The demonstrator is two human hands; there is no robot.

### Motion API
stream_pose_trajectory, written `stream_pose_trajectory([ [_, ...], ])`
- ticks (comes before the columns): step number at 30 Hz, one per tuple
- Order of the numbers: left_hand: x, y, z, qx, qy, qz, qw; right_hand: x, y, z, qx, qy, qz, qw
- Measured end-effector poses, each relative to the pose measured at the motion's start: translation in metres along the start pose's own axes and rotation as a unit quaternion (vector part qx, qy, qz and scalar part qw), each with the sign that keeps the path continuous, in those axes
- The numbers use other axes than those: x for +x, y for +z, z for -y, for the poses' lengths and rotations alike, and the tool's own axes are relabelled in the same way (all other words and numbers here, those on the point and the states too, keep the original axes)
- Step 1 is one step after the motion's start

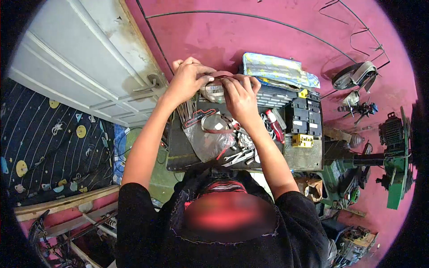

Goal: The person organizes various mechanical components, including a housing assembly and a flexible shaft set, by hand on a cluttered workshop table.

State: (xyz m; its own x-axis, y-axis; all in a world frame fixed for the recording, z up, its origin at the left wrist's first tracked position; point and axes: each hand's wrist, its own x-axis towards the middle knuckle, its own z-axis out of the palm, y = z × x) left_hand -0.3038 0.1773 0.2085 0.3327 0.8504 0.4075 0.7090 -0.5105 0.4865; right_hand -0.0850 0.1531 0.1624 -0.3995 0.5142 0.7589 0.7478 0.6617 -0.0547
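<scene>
A reddish-brown curved strip [222,73] is held up above the back of the workbench, bent between both hands. My left hand [191,80] pinches its left end with thumb and finger. On the other end, the fingers of my right hand [241,94] are closed, palm side hidden from me. Just below the strip lies a round whitish item [212,93], partly covered by my right hand. Nearer to me, a similar looped band [216,131] rests on a clear plastic bag [203,145].
Wrenches [241,157] and loose metal parts lie at the workbench's front. Right of them are a red-handled tool [275,127], black cases [305,117] and a yellow block [302,140]. A blue patterned cloth [279,70] sits behind; a white door [85,58] stands left, green machine [395,165] right.
</scene>
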Motion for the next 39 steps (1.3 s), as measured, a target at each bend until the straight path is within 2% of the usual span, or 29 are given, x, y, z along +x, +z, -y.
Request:
stream_pose_trajectory([
  [6,0.008,-0.011,0.006,-0.013,-0.032,-0.009,0.999,0.018,0.006,0.000,0.001,-0.001,-0.030,1.000],
  [11,0.009,-0.003,0.022,-0.155,-0.052,0.016,0.986,0.025,0.012,0.003,-0.003,0.009,-0.046,0.999],
  [20,0.001,0.007,0.022,-0.210,-0.042,0.039,0.976,0.017,0.018,0.011,-0.006,0.054,-0.070,0.996],
  [22,0.003,0.003,0.015,-0.166,0.006,0.034,0.986,0.016,0.020,0.010,-0.008,0.056,-0.069,0.996],
  [24,0.004,0.009,0.015,-0.152,0.008,0.020,0.988,0.016,0.018,0.011,-0.011,0.056,-0.069,0.996],
  [30,0.005,0.005,0.005,0.047,0.052,-0.056,0.996,0.018,0.010,0.010,-0.037,0.039,-0.064,0.997],
  [34,0.004,0.003,-0.003,0.056,0.075,-0.072,0.993,0.017,0.011,0.007,-0.037,0.053,-0.065,0.996],
  [39,0.007,-0.001,-0.002,0.001,0.047,-0.020,0.999,0.028,0.005,0.005,-0.048,0.052,-0.053,0.996],
])
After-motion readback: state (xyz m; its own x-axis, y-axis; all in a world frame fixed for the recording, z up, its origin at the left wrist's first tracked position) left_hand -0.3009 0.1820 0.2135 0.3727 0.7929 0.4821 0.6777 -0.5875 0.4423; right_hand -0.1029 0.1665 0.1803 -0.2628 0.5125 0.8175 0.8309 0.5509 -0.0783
